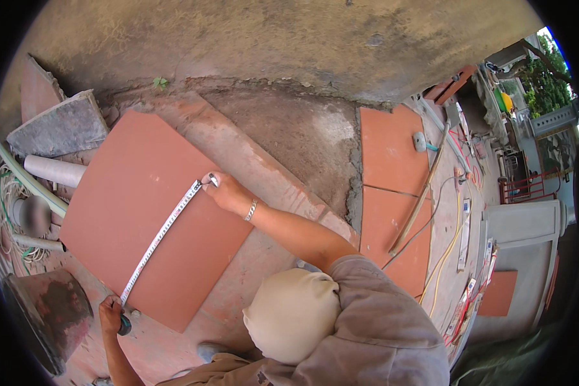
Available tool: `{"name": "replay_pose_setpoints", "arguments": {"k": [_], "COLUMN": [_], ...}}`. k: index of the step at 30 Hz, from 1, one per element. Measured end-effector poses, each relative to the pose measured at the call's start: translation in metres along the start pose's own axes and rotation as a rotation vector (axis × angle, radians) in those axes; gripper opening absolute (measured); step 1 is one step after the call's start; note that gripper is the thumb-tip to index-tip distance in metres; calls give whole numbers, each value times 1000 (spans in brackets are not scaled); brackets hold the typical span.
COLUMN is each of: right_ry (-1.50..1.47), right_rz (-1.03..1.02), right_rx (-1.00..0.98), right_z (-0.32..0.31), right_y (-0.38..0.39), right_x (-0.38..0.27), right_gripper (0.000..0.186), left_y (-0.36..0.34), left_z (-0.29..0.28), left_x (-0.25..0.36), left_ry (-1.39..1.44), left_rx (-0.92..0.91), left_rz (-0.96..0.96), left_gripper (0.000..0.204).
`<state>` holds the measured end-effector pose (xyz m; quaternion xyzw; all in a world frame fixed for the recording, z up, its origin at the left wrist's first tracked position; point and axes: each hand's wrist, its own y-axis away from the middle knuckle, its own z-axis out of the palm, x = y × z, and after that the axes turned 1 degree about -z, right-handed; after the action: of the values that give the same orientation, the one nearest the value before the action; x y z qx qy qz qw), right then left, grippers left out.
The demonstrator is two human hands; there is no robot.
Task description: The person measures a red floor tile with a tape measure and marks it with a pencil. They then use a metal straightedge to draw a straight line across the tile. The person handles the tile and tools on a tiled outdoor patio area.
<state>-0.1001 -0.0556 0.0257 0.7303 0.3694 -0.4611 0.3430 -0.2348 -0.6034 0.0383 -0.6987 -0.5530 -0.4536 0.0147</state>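
Neither my left hand nor my right hand is in view. Below me a co-worker in a beige cap [289, 315] and brown-grey shirt leans over a large terracotta tile [141, 174]. Their left hand [109, 312] grips a dark teal-and-black tape measure case [123, 325] at the tile's lower-left edge. The white tape [154, 244] stretches diagonally across the tile to their right hand [222, 193], which pinches its end and a small object that I cannot make out.
Left are a bucket [55, 305], pipes [51, 167], coiled hoses and broken slabs [58, 128]. A stained wall [270, 38] runs along the top. At right lie laid tiles [389, 148] with a mallet [419, 141], a wooden batten [413, 212], cables and a grey cabinet-like structure [514, 228].
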Motion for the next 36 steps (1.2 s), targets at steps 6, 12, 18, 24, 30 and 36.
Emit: {"name": "replay_pose_setpoints", "arguments": {"k": [6,12,18,24,30,36], "right_ry": [21,347,591,704,709,744], "right_rz": [66,-53,113,278,212,172], "right_rx": [70,-188,-343,-320,-102,-65], "right_z": [-3,-38,-99,-126,-106,-105], "right_y": [23,91,194,273,289,288], "right_x": [-6,-10,22,55,73,73], "right_gripper": [21,26,25,32,31,32], "left_y": [-4,-12,-18,-16,-11,-8], "left_z": [-4,-12,-16,-16,-12,-12], "left_x": [6,13,12,12,19,17], "left_ry": [-11,-51,-42,-52,-70,-66], "left_rx": [-36,-134,-156,-161,-110,-93], "left_rz": [-11,-80,-82,-51,-76,-57], "left_gripper": [14,16,18,18,16,14]}}
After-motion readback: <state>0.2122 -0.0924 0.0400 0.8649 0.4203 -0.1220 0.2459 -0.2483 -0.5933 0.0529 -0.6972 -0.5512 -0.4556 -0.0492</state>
